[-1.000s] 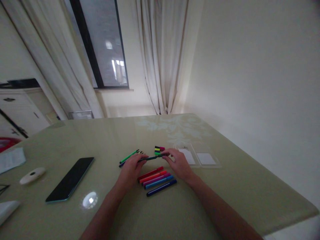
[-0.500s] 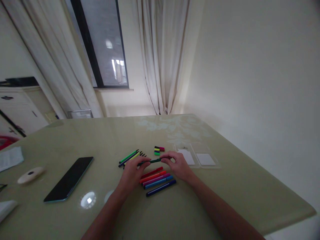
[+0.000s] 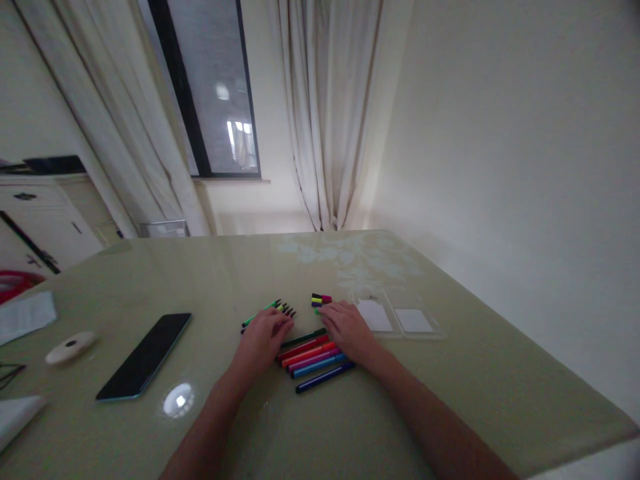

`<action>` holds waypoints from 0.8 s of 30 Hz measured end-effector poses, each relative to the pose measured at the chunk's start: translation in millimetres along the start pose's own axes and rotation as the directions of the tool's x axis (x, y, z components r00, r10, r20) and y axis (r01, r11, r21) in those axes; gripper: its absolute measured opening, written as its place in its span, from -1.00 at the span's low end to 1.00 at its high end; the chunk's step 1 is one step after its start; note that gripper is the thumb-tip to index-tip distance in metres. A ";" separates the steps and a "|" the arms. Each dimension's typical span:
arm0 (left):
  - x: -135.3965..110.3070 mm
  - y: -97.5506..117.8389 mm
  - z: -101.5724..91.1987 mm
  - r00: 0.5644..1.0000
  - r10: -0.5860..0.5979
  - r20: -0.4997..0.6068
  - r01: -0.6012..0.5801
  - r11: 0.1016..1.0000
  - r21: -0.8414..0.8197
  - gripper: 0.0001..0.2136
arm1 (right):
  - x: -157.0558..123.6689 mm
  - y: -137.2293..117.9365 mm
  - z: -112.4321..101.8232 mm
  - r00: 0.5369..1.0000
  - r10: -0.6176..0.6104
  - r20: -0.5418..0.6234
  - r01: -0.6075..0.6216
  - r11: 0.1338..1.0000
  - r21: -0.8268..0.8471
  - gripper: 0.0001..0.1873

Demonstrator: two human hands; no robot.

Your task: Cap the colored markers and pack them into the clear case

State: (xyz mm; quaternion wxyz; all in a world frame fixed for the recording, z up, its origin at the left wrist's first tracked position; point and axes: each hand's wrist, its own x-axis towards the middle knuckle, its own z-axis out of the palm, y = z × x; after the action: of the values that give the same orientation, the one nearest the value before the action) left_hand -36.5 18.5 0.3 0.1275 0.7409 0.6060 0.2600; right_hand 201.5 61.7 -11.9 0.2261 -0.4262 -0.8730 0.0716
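My left hand (image 3: 263, 337) lies flat on the table, its fingers stretched over the near ends of a few uncapped pens (image 3: 273, 309), one of them green. My right hand (image 3: 346, 327) also lies low with its fingers extended. Its fingertips touch a green cap (image 3: 317, 311) just below a small cluster of loose caps (image 3: 321, 299) in yellow, black and magenta. Between the hands a dark green pen (image 3: 305, 336) lies on the table at the far side of a row of capped pens (image 3: 315, 357) in red, orange, magenta, blue and dark blue.
A black phone (image 3: 145, 355) lies left of my hands on the pale green table (image 3: 450, 387). A white oval object (image 3: 70, 347) and papers sit at the far left. Clear plastic packaging (image 3: 397, 320) with white cards lies right of the caps.
Both hands held the dark green pen above the row; it now lies at the row's far side. My left hand moved to the uncapped pens and my right to the caps.
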 end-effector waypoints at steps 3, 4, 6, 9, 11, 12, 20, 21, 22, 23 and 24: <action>0.8 -20.9 -9.9 0.967 -0.194 -0.165 0.231 0.941 0.247 -0.66 | 0.5 -1.7 -5.1 0.997 0.073 0.019 -0.071 0.994 -0.078 -0.76; 0.0 -27.0 -12.8 0.952 -0.237 -0.191 0.289 0.903 0.318 -0.66 | 0.7 -2.1 -7.0 0.995 0.097 0.027 -0.094 0.991 -0.100 -0.77; -1.9 -35.0 -17.2 0.934 -0.296 -0.199 0.352 0.852 0.387 -0.66 | 0.8 -2.4 -10.5 0.989 0.142 0.040 -0.136 0.982 -0.134 -0.77; -3.4 -37.3 -19.7 0.926 -0.338 -0.170 0.378 0.850 0.367 -0.69 | 0.3 -1.9 -13.6 0.981 0.190 0.048 -0.181 0.973 -0.142 -0.80; -3.0 -36.2 -19.5 0.922 -0.355 -0.157 0.387 0.862 0.328 -0.73 | -0.8 -0.9 -13.6 0.979 0.199 0.042 -0.194 0.975 -0.106 -0.82; -2.6 -36.1 -19.1 0.920 -0.362 -0.152 0.392 0.867 0.306 -0.75 | -1.4 -0.4 -13.1 0.980 0.195 0.034 -0.192 0.979 -0.073 -0.83; 3.2 -30.4 -11.1 0.951 -0.162 -0.264 0.170 0.985 0.006 -0.68 | -2.9 -3.3 -13.6 0.962 0.165 -0.218 -0.054 0.897 0.438 -0.80; 3.8 -25.5 -9.2 0.963 -0.108 -0.249 0.095 0.993 -0.064 -0.69 | -2.5 -4.0 -14.9 0.955 0.166 -0.247 -0.024 0.870 0.492 -0.83; 4.1 -20.1 -7.1 0.972 -0.057 -0.229 0.027 0.991 -0.131 -0.70 | -2.2 -4.7 -16.3 0.947 0.169 -0.272 0.003 0.845 0.535 -0.84; 4.0 -14.6 -4.8 0.978 -0.016 -0.209 -0.024 0.982 -0.187 -0.71 | -2.1 -5.1 -17.5 0.941 0.172 -0.290 0.024 0.824 0.566 -0.86; 3.7 -9.4 -2.4 0.981 0.009 -0.193 -0.053 0.972 -0.229 -0.72 | -2.0 -5.5 -18.5 0.937 0.173 -0.303 0.040 0.810 0.585 -0.86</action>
State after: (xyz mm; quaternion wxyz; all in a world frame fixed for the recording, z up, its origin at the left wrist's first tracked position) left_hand -45.2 23.9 -1.6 0.1511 0.7020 0.5690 0.4009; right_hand 207.1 55.4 5.6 0.4913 -0.3730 -0.7399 0.2683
